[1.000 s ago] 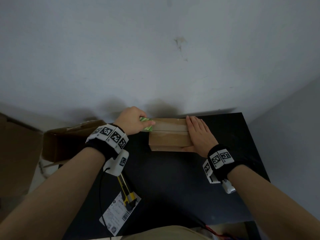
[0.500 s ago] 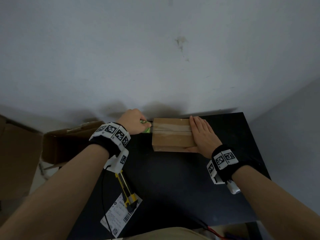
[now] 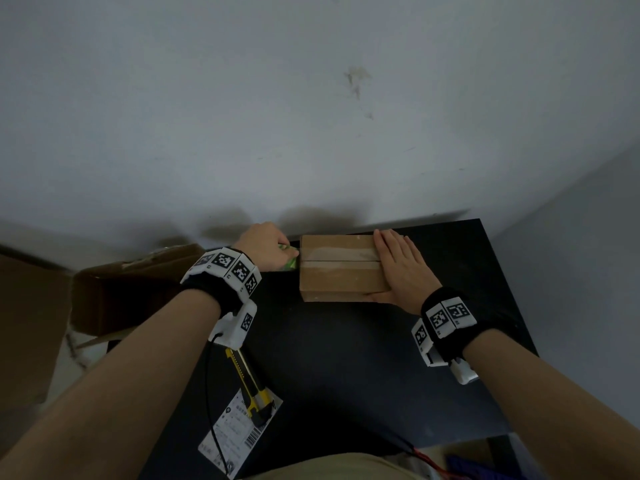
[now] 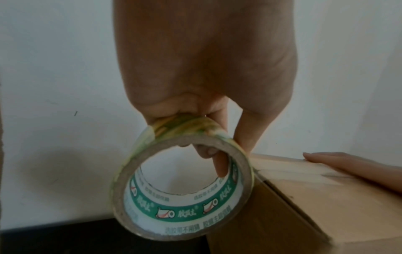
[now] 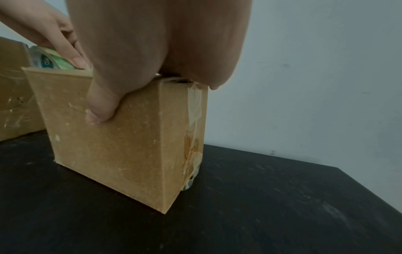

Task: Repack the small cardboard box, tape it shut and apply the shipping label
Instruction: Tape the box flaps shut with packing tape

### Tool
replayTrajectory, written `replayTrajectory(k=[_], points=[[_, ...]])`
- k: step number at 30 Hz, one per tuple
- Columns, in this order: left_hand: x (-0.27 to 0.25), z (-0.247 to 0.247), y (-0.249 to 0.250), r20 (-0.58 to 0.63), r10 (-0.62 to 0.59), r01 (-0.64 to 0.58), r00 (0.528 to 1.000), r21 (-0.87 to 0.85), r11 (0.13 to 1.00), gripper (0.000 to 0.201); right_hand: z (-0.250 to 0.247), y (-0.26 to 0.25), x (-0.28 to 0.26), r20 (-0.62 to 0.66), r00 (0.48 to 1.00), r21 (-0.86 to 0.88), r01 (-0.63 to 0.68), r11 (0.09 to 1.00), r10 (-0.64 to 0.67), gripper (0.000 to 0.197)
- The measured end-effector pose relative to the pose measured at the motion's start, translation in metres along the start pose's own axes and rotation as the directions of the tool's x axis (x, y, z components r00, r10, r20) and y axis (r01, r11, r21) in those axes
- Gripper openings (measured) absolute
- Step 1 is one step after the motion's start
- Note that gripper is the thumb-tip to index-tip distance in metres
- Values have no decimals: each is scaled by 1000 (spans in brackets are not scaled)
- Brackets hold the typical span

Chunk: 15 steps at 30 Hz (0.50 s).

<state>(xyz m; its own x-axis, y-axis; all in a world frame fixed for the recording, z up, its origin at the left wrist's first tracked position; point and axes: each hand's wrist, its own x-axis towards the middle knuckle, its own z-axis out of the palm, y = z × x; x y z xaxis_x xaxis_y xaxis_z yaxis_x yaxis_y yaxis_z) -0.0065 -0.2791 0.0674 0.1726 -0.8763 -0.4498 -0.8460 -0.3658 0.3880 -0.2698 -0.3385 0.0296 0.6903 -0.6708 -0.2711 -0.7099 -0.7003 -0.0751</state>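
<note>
The small cardboard box (image 3: 341,268) stands closed on the black table (image 3: 346,358) near the wall, a strip of clear tape running along its top seam. My left hand (image 3: 266,245) grips the tape roll (image 4: 182,187) at the box's left end, fingers hooked through its core. The tape runs from the roll onto the box top (image 4: 304,173). My right hand (image 3: 401,268) lies flat on the right part of the top, thumb (image 5: 102,104) down the near side of the box (image 5: 121,137). The shipping label (image 3: 239,431) lies at the table's front left.
A yellow utility knife (image 3: 247,386) rests partly on the label. A larger brown carton (image 3: 128,289) stands left of the table, beyond its edge. The wall runs right behind the box. A red cable (image 3: 426,457) shows at the front edge.
My left hand has drawn the tape roll leftward, from over the box's left part to just past its left end. The right hand stays pressed on top.
</note>
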Motion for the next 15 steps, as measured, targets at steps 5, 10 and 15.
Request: replayTrajectory(k=[5, 10, 15], points=[[0, 9, -1, 7, 15, -15, 1000, -18, 1000, 32, -3, -4, -3, -18, 1000, -7, -9, 1000, 9, 117], [-3, 13, -2, -8, 36, -36, 999, -53, 998, 28, 4, -29, -2, -72, 997, -1, -9, 1000, 8, 116], [-8, 17, -4, -20, 39, -41, 999, -80, 996, 28, 13, -60, 7, -108, 994, 13, 12, 1000, -11, 113]])
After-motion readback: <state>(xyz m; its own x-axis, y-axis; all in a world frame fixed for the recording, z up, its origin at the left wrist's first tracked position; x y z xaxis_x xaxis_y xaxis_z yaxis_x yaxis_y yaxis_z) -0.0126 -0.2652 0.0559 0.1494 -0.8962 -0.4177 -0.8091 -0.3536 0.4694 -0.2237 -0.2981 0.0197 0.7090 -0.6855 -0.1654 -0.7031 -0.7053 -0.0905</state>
